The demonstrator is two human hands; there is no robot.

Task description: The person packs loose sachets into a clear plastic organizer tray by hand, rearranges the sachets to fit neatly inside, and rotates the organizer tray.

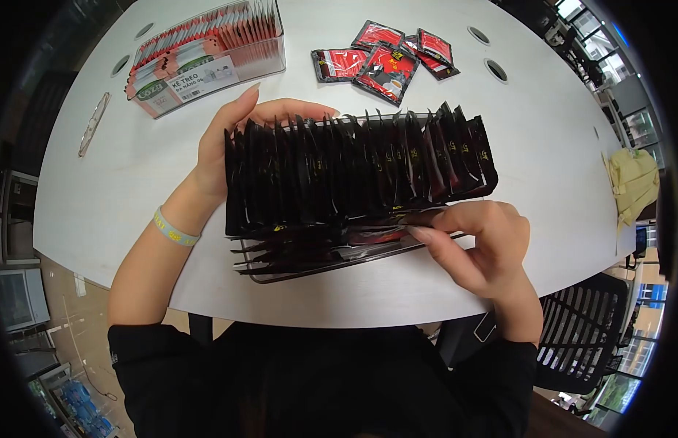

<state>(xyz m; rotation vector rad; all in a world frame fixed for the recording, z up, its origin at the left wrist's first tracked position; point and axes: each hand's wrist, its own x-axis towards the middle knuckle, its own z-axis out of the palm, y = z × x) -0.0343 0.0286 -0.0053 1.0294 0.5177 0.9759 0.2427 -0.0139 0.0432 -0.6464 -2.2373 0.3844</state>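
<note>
In front of me a clear bin (302,277) is packed with a long row of upright black sachets (339,164). More sachets lie along its near side. My left hand (233,135) rests against the bin's far left corner, its fingers stretched along the back and the thumb raised. At the near right side, the thumb and index finger of my right hand (485,244) pinch the edge of a black-and-red sachet (379,235). Part of that sachet is hidden among the others. A pale printed wristband (175,232) circles my left wrist.
At the back left stands a clear bin (262,67) of red-and-white sachets with a printed label. Several loose red-and-black sachets (386,69) lie at the back. A small clear object (94,124) is far left. A black chair (583,328) stands at right.
</note>
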